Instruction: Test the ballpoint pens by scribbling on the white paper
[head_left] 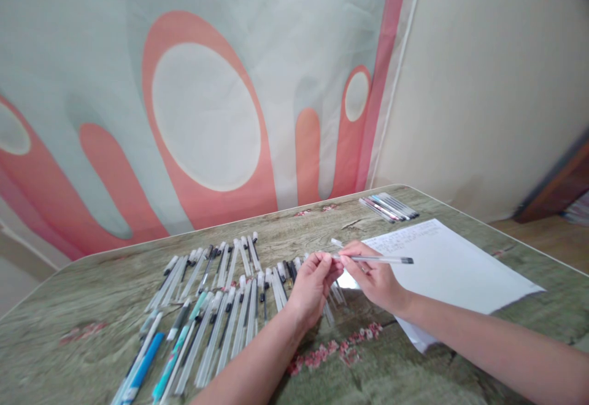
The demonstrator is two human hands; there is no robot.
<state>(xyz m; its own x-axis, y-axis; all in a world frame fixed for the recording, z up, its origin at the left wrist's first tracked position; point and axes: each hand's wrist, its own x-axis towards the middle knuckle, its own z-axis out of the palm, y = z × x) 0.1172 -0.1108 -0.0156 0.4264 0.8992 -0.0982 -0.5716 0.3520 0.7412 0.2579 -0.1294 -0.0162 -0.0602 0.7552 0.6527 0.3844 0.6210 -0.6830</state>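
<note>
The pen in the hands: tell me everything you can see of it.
The pen is slim and straight, its see-through barrel plastic-looking, with a dark piece at the right end. It lies nearly level across the view, seen against the white paper. The right hand pinches it; the left hand's fingertips meet its other end, hiding detail there.

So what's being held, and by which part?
A clear pen: the right hand pinches it near the end opposite its dark one, beside the left hand.

The pen [380,259] is smooth plastic — the sheet [460,270], matt paper.
</note>
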